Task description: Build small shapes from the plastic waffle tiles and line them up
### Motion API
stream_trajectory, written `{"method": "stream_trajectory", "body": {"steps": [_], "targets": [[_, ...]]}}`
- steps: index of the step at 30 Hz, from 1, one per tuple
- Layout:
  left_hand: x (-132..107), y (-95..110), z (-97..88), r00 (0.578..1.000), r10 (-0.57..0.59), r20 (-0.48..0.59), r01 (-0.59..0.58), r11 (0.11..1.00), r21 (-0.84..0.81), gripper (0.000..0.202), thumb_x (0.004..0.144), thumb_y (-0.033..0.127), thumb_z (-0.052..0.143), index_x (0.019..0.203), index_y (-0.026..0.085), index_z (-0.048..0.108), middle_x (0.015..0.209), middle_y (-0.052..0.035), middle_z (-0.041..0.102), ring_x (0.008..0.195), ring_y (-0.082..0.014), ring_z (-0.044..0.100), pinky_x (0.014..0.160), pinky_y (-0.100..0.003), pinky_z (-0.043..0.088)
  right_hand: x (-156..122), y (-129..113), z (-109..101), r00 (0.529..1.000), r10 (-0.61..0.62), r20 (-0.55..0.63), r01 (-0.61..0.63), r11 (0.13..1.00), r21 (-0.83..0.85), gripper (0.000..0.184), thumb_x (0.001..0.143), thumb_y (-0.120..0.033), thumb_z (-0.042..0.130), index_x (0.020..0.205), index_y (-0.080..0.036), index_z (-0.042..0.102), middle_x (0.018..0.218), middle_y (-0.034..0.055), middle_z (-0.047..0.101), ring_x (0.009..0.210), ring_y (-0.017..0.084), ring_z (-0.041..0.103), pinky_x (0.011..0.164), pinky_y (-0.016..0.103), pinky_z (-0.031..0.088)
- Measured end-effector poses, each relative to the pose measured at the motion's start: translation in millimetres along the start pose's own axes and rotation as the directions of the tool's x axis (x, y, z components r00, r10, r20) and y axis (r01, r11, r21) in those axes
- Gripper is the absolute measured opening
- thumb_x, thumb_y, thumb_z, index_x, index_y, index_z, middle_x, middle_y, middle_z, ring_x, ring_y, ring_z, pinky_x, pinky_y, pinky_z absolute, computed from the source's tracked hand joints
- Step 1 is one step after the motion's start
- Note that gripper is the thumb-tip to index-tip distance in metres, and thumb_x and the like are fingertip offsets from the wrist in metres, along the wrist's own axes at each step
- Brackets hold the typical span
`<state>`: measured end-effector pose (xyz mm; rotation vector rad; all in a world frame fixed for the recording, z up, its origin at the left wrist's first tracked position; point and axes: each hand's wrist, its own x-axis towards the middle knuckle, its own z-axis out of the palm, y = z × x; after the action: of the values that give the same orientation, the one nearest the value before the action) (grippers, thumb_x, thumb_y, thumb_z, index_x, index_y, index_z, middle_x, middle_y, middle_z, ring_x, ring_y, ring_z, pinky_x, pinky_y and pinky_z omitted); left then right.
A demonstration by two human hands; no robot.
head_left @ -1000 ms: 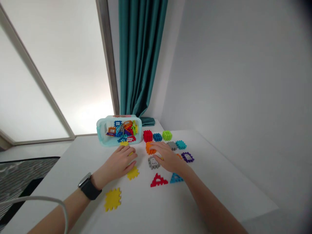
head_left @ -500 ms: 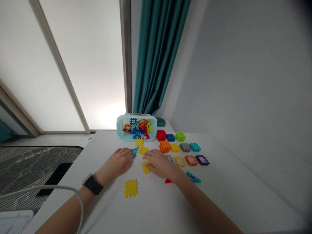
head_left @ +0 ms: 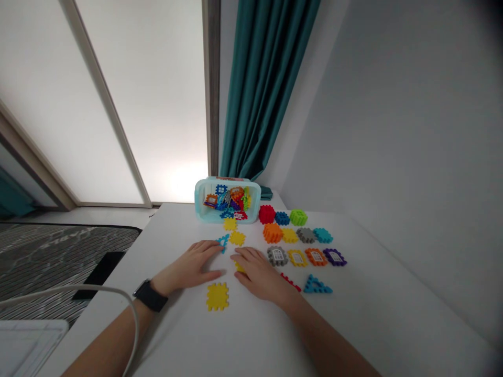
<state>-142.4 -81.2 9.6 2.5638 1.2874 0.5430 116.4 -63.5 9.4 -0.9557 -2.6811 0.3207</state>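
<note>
My left hand [head_left: 192, 266] lies low over the white table, thumb and fingers apart. Its fingertips reach the edge of a light-blue triangular interlocking piece [head_left: 223, 241], and nothing shows in its grasp. With the thumb and fingers around it, my right hand [head_left: 257, 275] holds a yellow square interlocking piece [head_left: 239, 267] on the table; most of this piece is hidden under the hand. Beyond the hands lie two more yellow square pieces [head_left: 237, 238], one behind the other. A larger-looking yellow square piece [head_left: 217, 297] rests flat nearer to me, between my forearms.
A pale-blue bin [head_left: 200, 209] full of mixed pieces stands at the back. To the right are rows of sorted pieces, including an orange stack [head_left: 272, 233] and window pieces [head_left: 297, 258]. A blue triangle [head_left: 317, 284] and red piece [head_left: 291, 281] lie nearer. A white cable [head_left: 135, 324] crosses my left forearm.
My right hand has moved left and nearer to me, covering more of the yellow piece. My left thumb has spread away from the fingers. The view has shifted slightly.
</note>
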Motion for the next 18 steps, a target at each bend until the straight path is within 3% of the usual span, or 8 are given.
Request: {"method": "stream_trajectory", "body": {"steps": [4,7,13,18], "targets": [[-6,-2,4.3,0.997,-0.003,0.073,0.004,1.000,-0.019,0.086,0.078,0.057,0.076,0.149,0.024,0.041,0.152,-0.0176,0.044,0.141,-0.0351,0.041,0.114,-0.053,0.038,0,4,1,1.000,0.005,0.003,-0.005,1.000,0.020,0.037,0.097,-0.024,0.053,0.134,-0.020,0.056,0.140,0.0126,0.058,0.133,0.029,0.048,0.111,0.049,0.042],[-6,-5,10.3,0.993,-0.017,0.113,0.017,1.000,0.000,0.094,0.072,0.058,0.080,0.150,0.024,0.040,0.155,-0.0183,0.039,0.143,-0.0380,0.037,0.115,-0.055,0.035,0,7,2,1.000,0.002,0.012,-0.003,1.000,0.027,0.038,0.097,-0.025,0.053,0.134,-0.020,0.056,0.142,0.0124,0.057,0.134,0.029,0.048,0.112,0.049,0.041],[0,-4,18.8,0.998,-0.066,-0.018,0.067,0.996,0.054,0.057,0.093,0.044,0.063,0.143,0.022,0.048,0.145,-0.0155,0.048,0.135,-0.0307,0.046,0.111,-0.049,0.041,0,8,4,1.000,0.009,0.021,-0.010,0.999,0.044,0.040,0.096,-0.025,0.055,0.135,-0.019,0.056,0.143,0.0126,0.057,0.134,0.029,0.047,0.113,0.050,0.040],[7,2,15.4,0.989,-0.088,-0.120,0.098,0.992,0.084,0.036,0.097,0.034,0.056,0.131,0.022,0.057,0.130,-0.0114,0.058,0.121,-0.0274,0.054,0.102,-0.045,0.046,-1,8,4,1.000,0.002,-0.006,-0.002,0.998,0.062,0.040,0.096,-0.023,0.053,0.136,-0.020,0.056,0.142,0.0123,0.057,0.134,0.028,0.048,0.113,0.049,0.040]]}}
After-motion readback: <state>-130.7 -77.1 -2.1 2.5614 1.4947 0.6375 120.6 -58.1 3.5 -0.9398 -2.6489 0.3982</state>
